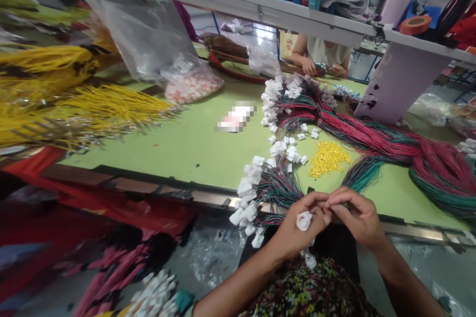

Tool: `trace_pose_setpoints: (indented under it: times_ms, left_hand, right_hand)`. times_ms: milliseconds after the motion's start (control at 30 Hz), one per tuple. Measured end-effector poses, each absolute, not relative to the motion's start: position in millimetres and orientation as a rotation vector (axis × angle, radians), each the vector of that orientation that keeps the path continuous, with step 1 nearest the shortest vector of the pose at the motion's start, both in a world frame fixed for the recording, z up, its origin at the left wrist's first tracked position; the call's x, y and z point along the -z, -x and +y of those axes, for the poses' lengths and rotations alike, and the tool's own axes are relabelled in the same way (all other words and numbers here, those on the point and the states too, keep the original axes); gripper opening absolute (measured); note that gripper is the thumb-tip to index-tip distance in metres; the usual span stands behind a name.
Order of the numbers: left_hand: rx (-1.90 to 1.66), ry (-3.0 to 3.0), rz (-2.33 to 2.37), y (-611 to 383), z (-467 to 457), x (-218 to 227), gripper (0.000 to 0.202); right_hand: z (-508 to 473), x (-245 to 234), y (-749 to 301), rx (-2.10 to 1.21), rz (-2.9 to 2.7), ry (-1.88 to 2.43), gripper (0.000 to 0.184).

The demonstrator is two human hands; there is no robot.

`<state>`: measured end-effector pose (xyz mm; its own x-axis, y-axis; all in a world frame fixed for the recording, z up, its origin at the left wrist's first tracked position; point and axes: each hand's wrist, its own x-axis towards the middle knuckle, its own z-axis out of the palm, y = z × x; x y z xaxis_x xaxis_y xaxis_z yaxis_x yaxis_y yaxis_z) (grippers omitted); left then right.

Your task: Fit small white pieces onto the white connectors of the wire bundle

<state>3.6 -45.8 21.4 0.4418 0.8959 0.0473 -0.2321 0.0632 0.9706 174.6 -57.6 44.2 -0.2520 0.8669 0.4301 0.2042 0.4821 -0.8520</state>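
Note:
My left hand (307, 215) is closed at the table's front edge, with a white plastic connector (304, 221) showing at it. Fingertips of my right hand (359, 213) are pinched together and meet those of the left; whatever is between them is too small to make out. Just below the left hand another white piece (309, 260) shows against my patterned clothing. To the left lies a bundle of thin dark, red and green wires (278, 190) with white connectors (247, 188) on its ends, hanging partly over the edge. Beyond my hands is a pile of small yellow parts (329, 158).
A thick bundle of red, black and green wires (372, 136) crosses the green table (178, 153). Yellow wires (92, 109) and a clear bag of small orange-white parts (193, 86) lie left. A shelf (238, 2) spans above. Another person's hands (310, 66) work opposite.

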Motion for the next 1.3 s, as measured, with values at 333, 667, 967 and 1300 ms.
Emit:
trace_pose_setpoints:
  times_ms: [333,667,967,1300]
  left_hand:
    - [-0.906,-1.547,0.629,-8.9,-45.7,-20.1,0.022]
    - [-1.334,-1.607,1.057,-14.5,-58.5,-6.4,0.004]
    - [-1.1,-0.995,0.943,-8.4,-46.8,-8.4,0.022]
    - [-1.091,-0.876,0.885,-5.9,-46.0,-8.7,0.026]
  right_hand:
    - [-62.1,-68.1,-168.2,-0.705,-2.132,0.774,0.034]
    - [-64.1,-33.9,-168.5,-0.585,-1.64,1.227,0.016]
    - [-7.4,-27.5,-199.0,-0.423,-1.943,1.563,0.009]
    - [34.0,-12.6,-200.5,-0.308,-2.07,1.725,0.009]
